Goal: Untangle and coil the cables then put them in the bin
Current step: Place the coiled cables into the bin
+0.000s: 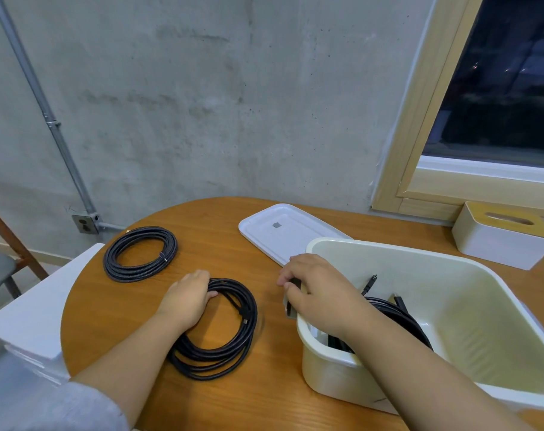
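Two coiled dark cables lie on the round wooden table. The far coil sits alone at the back left. My left hand grips the upper edge of the near coil, fingers curled round its strands. A cream bin stands at the right with a black cable coiled inside, plug ends sticking up. My right hand grips the bin's left rim, its fingers curled over the edge around a dark handle part.
The bin's white lid lies flat behind the bin. A white tissue box stands at the far right by the window. A white block adjoins the table's left edge, with a chair beyond it.
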The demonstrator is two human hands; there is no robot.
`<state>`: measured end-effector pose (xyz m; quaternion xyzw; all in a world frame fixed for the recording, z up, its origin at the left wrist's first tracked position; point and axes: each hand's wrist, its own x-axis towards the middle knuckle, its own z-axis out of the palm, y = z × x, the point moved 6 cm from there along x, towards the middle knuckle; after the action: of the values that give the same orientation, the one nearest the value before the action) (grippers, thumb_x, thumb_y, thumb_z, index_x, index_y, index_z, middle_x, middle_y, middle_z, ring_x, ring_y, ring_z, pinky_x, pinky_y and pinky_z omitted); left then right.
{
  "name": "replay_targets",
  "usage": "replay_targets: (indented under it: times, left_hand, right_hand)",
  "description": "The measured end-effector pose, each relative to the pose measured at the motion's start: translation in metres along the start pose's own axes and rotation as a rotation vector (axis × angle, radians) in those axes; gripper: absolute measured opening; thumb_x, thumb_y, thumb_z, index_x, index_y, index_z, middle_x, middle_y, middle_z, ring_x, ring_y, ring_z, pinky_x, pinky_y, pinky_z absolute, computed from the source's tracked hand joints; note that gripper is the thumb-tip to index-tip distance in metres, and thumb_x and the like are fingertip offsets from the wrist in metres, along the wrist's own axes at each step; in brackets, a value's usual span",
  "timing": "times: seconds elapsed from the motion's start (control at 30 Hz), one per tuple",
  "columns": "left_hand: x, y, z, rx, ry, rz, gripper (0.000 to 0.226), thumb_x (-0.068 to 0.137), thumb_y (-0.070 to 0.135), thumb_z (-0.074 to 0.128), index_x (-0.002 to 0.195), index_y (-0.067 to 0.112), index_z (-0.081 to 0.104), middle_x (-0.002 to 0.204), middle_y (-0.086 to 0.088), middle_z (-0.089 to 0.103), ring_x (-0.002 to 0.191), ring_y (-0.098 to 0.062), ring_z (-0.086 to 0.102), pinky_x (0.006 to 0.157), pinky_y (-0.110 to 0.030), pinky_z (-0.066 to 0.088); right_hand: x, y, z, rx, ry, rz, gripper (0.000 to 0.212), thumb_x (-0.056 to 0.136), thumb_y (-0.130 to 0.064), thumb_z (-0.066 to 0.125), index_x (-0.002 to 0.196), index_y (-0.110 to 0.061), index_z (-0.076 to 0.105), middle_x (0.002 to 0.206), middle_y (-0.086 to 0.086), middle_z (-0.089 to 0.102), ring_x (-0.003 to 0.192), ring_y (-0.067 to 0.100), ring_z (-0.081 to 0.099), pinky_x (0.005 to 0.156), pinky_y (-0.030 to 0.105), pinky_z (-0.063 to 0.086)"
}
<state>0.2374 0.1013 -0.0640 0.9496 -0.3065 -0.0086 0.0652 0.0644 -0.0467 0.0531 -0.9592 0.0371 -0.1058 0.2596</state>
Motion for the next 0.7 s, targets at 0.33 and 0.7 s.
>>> replay_targets:
  times: [0.33,0.7]
  left_hand:
    - [-0.033,-0.001,-0.072,-0.101,0.240,0.101,0.042,0.098,0.026,0.047,0.139,0.025,0.039,0.126,0.004,0.054,0.094,-0.015,0.062,0.073,-0.033,0.052]
    - [-0.076,0.047,-0.185,-0.262,0.512,0.267,0.053,0.095,0.012,0.046,0.144,0.029,0.033,0.117,-0.003,0.055,0.094,-0.026,0.058,0.071,-0.042,0.048]
  right_hand:
    - [-0.003,-0.004,-0.003,-0.035,-0.018,0.051,0.024,0.095,-0.023,0.045,0.113,-0.024,0.060,0.112,-0.011,0.055,0.108,0.003,0.044,0.092,0.018,0.036]
    - [-0.018,-0.038,-0.023,0.319,0.065,-0.060,0.050,0.099,-0.043,0.035,0.146,-0.039,0.020,0.147,-0.021,0.033,0.130,-0.006,0.034,0.108,0.020,0.029]
